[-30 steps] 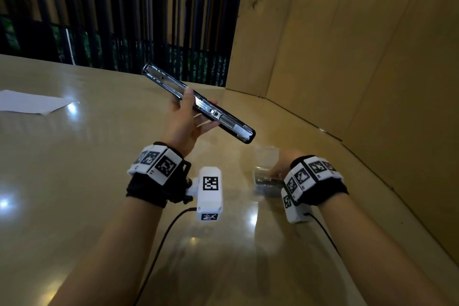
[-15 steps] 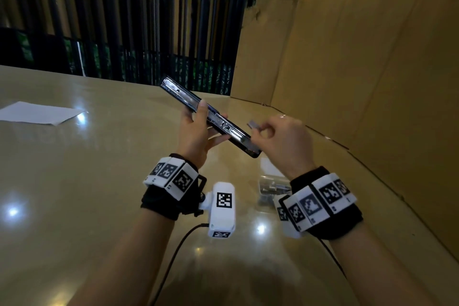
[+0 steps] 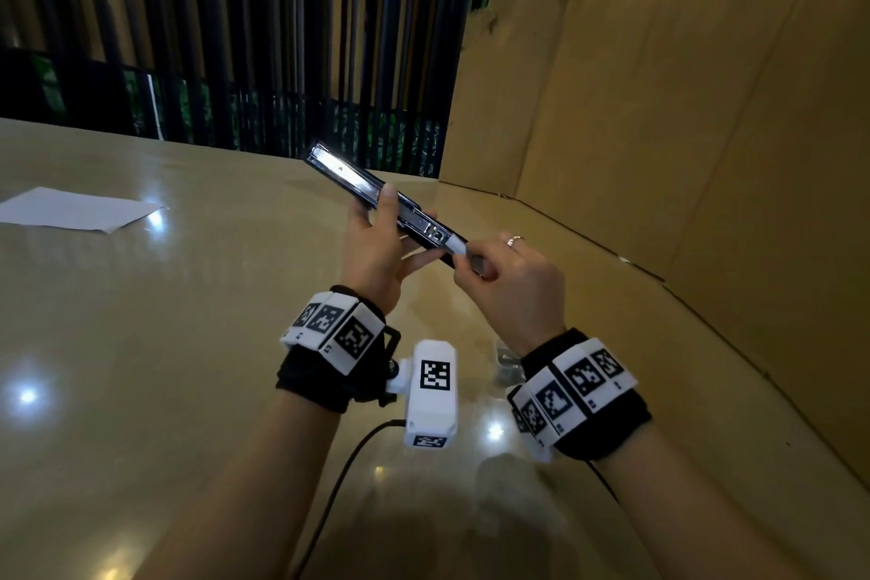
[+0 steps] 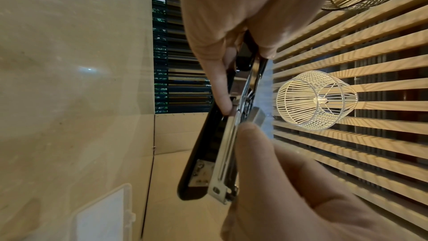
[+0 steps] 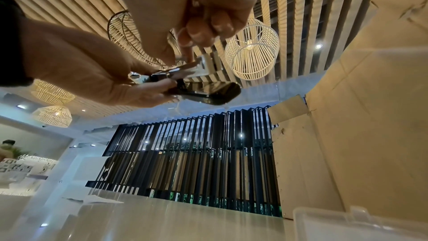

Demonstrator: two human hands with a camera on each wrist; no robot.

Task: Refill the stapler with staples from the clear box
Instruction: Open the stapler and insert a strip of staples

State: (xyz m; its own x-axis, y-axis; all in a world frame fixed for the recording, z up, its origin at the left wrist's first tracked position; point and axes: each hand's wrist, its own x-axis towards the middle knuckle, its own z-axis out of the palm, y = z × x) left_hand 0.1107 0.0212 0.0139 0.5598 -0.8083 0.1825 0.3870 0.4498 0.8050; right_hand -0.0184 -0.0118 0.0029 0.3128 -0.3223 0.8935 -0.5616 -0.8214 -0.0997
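Stapler [image 3: 367, 193]: glossy black shell, shiny metal rail. Table [image 3: 141, 320]: glossy, smooth. Box [image 5: 361, 224]: clear plastic.

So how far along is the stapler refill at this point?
Done: the stapler is swung open, held up by the left hand, and a staple strip is out of the clear box. In hand: the right hand pinches that strip at the metal channel. Left: seating it fully and closing the stapler.
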